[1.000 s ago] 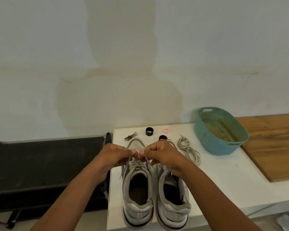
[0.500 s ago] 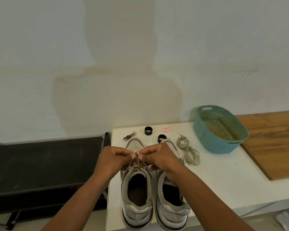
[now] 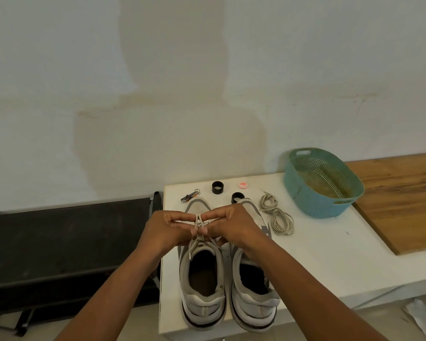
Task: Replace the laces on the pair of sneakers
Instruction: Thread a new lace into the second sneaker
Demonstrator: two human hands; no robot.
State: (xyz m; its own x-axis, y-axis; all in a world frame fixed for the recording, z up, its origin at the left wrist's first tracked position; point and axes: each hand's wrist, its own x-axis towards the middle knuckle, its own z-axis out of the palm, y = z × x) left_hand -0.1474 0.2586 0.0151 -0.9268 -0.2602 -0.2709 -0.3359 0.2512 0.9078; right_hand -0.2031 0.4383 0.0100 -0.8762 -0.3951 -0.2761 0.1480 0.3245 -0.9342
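Observation:
Two grey-and-white sneakers stand side by side on the white table [image 3: 317, 262], heels toward me: the left sneaker [image 3: 203, 286] and the right sneaker [image 3: 252, 296]. Over the left sneaker's tongue, my left hand [image 3: 166, 230] and my right hand [image 3: 234, 226] meet fingertip to fingertip and pinch loops of its beige lace [image 3: 199, 223]. One lace end hangs down beside the shoe opening. A loose bundle of beige laces [image 3: 277, 216] lies on the table to the right of the sneakers.
A teal perforated basket [image 3: 322, 183] sits at the back right, beside a wooden board [image 3: 401, 198]. Two black rings [image 3: 217, 187], a small red-white disc [image 3: 243, 185] and a nail clipper [image 3: 190, 196] lie behind the shoes. A black rack [image 3: 67, 239] stands left of the table.
Both hands have lifted slightly and spread their fingers, drawing the lace loops up between them above the left sneaker; earlier the fingertips were pressed closer together and lower.

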